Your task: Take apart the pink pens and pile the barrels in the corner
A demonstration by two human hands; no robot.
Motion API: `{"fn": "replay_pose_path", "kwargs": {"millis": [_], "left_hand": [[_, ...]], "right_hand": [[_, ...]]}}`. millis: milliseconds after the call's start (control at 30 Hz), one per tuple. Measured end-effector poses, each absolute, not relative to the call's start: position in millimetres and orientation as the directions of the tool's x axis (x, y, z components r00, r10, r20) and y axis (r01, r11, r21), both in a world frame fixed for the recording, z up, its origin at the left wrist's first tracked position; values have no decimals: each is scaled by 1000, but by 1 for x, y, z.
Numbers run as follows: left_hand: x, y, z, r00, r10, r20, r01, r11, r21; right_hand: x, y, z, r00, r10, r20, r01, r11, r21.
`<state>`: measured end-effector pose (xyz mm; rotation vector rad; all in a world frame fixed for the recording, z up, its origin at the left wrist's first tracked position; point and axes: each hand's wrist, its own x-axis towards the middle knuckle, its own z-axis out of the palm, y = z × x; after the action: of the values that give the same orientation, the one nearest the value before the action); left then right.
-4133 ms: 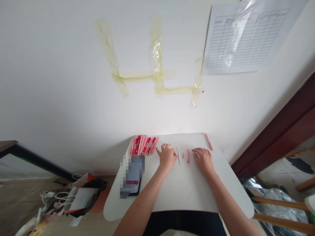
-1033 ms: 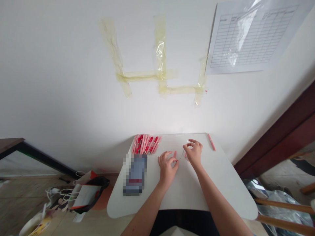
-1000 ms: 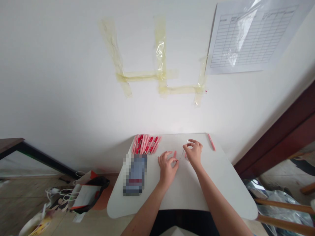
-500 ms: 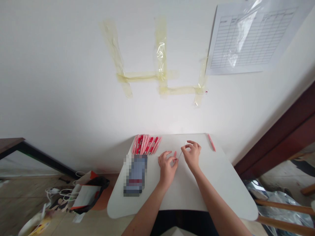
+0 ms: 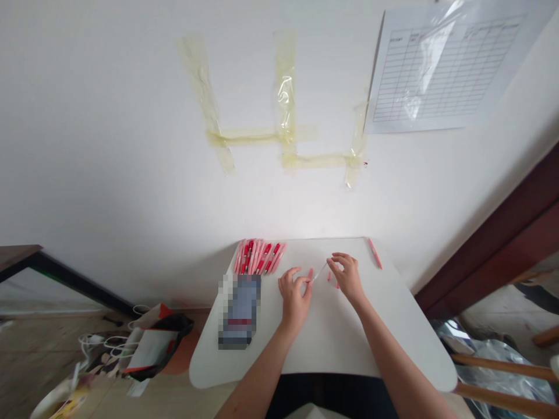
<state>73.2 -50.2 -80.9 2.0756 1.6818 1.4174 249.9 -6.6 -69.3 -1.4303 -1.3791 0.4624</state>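
Observation:
A thin whitish stick, apparently a pen refill (image 5: pixel 319 272), slants between my two hands above the white table (image 5: pixel 325 343). My left hand (image 5: pixel 294 297) pinches its lower end between thumb and forefinger, other fingers curled loosely. The upper end sits at the pinched fingertips of my right hand (image 5: pixel 348 278). Just behind the left fingertips lies a pink pen part (image 5: pixel 310 272). Small pink pieces (image 5: pixel 329 276) rest on the tabletop beside and partly behind my right fingers.
Several pink and red pens (image 5: pixel 259 257) are bunched at the table's back left. A phone-like blurred object (image 5: pixel 240 311) lies in front of them. One pink pen (image 5: pixel 375 254) lies at the back right. The white wall (image 5: pixel 244 203) stands directly behind the table.
My right hand has shifted slightly right, uncovering small pink pieces beneath it. The stick now slants more flatly, and my left hand has moved a little left.

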Motion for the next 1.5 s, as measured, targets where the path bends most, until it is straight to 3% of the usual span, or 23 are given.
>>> {"fn": "replay_pose_path", "kwargs": {"millis": [267, 833, 1200, 1267, 1400, 1500], "left_hand": [[75, -53, -82, -6, 821, 570, 739, -381, 556], [74, -50, -83, 13, 815, 579, 755, -388, 529], [68, -49, -78, -20, 831, 556, 752, -354, 556], [62, -52, -75, 34, 836, 547, 765, -374, 524], [50, -59, -67, 295, 841, 454, 760, -494, 422], [48, -61, -66, 363, 834, 416, 761, -523, 384]], "right_hand": [[256, -16, -67, 154, 928, 340, 269, 292, -918], [263, -21, -78, 115, 939, 325, 322, 275, -906], [265, -16, -82, 180, 932, 316, 378, 231, -897], [266, -16, -83, 189, 927, 323, 378, 235, -895], [269, -16, -83, 238, 911, 337, 367, 237, -899], [273, -16, -82, 275, 898, 344, 366, 233, -901]]}}
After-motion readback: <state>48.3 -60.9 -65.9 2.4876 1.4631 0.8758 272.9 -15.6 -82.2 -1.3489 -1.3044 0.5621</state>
